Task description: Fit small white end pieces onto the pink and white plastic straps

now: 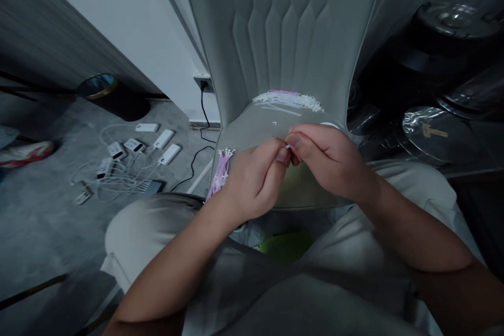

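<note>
A white piece (287,146) is pinched between the left hand (254,181) and right hand (325,160), brought together above the grey seat (252,134), with room left toward 12 o'clock before white bits (287,98) at its far edge; pink strands (221,174) hang over its 9 o'clock edge.

I can't read any text, number or brand from here. The tan tape label on the glass lid (434,130) shows no legible marks, and the dark displays on the white power banks (169,154) are too small and blurred to make out.
</note>
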A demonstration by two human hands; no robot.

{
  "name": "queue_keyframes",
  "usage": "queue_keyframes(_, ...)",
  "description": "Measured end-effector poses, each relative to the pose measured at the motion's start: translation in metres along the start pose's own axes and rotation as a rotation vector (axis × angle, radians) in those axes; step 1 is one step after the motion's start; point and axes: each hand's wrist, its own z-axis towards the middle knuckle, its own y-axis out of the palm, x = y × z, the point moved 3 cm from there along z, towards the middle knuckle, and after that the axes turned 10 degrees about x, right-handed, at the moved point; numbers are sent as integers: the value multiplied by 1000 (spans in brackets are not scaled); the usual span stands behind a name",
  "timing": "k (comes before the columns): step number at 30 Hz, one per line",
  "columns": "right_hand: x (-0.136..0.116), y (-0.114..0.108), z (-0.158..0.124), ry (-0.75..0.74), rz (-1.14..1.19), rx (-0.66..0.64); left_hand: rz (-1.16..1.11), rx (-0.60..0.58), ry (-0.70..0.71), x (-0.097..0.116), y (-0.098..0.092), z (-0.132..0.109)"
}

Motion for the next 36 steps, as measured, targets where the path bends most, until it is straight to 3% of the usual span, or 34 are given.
queue_keyframes(19,0,-1,-1,-127,-264,13,102,-47,17,-6,-3,1)
queue_keyframes(27,2,5,-2,-37,192,60,-9,3,30,5,-6,3)
queue_keyframes(36,0,4,-4,16,223,70,-32,12,39,5,-4,0)
